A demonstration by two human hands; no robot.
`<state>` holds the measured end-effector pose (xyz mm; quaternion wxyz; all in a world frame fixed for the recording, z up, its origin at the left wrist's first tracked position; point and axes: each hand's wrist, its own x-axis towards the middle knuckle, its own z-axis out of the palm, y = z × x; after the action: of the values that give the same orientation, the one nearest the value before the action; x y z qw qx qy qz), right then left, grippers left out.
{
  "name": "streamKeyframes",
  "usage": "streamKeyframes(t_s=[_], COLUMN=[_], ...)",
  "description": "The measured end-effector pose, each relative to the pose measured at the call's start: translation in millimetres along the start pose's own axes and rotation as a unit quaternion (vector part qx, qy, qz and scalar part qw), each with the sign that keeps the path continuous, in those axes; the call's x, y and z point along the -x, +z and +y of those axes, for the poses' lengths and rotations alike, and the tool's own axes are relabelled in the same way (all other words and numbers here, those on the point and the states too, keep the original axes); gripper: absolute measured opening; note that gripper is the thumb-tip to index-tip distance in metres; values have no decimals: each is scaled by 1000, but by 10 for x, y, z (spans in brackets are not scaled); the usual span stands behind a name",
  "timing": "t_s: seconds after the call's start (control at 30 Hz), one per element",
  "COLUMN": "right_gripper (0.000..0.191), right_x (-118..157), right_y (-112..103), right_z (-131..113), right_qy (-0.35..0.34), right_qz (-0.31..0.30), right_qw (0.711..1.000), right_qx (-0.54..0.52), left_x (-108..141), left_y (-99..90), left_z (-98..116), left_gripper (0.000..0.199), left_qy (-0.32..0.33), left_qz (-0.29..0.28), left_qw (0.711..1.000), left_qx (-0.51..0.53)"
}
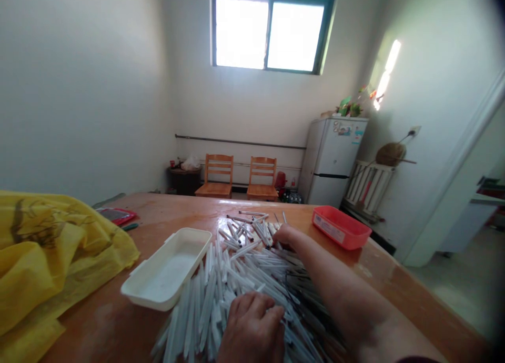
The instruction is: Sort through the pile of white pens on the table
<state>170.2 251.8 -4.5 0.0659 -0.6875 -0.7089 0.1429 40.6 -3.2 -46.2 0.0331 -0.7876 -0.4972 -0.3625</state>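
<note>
A large heap of thin whitish tubes [213, 294] lies on the brown table, with darker ones on its right side. My left hand [253, 326] rests on the near part of the heap, its fingers curled; what they hold, if anything, is hidden. Reaching across from the right, my right hand [284, 237] is at the far edge of the heap, beside shorter tubes with dark ends [236, 234]. Its fingers point down among the tubes and are too small and hidden to make out.
A cream tray [171, 271] stands left of the heap, a red basket [341, 228] to its right. Yellow cloth [79, 247] covers the table's left side. A red-edged object [117, 215] lies behind it. Two chairs [219, 176] and a fridge [335, 158] stand beyond the table.
</note>
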Motion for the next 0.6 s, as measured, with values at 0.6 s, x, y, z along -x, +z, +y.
streamKeyframes(t_s=[0.6], right_gripper=[13], right_x=[2103], right_y=[-195], right_z=[169], right_qy=[-158], right_qz=[-251], right_qw=[803], right_qx=[-517], left_x=[-210], left_y=[-460], left_z=[-14], left_gripper=[47], left_qy=[-410], left_qz=[127], left_qw=[730], left_qx=[531])
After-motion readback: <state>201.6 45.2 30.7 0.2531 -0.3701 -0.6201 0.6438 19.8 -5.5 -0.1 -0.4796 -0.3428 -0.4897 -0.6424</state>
